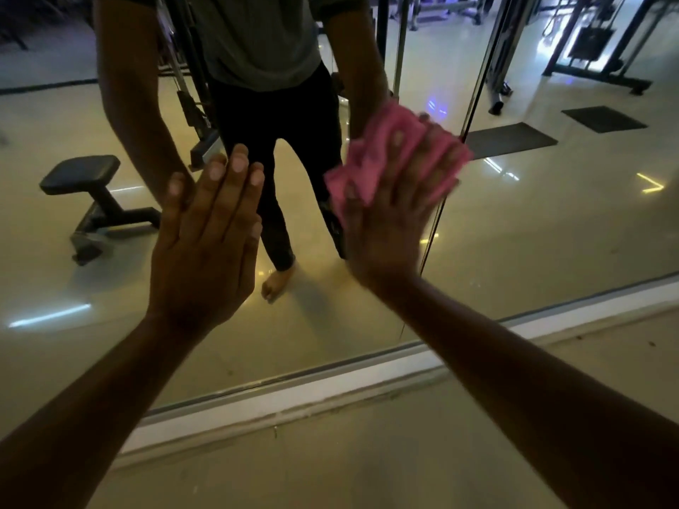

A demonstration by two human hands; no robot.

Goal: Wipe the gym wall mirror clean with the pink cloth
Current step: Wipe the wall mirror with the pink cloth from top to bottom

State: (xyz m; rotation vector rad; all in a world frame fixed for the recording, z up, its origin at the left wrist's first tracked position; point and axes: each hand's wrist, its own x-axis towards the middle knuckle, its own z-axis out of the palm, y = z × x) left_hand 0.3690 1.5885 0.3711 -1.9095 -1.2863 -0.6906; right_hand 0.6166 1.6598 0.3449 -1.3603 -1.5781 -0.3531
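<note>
The gym wall mirror (pixel 532 222) fills the upper part of the head view and reaches down to a pale sill near the floor. My right hand (pixel 389 229) lies flat with spread, straight fingers on the crumpled pink cloth (pixel 371 156) and presses it against the glass, right beside a dark vertical seam between mirror panels. My left hand (pixel 205 244) rests flat on the mirror to the left, fingers straight and together, holding nothing. Both hands are mirrored in the glass.
The mirror's pale sill (pixel 330 387) runs diagonally across the view, with tiled floor (pixel 367 464) below it. Reflected in the glass are a black bench (pixel 88 185), weight machines (pixel 595 49), dark floor mats (pixel 510 139) and a person's legs.
</note>
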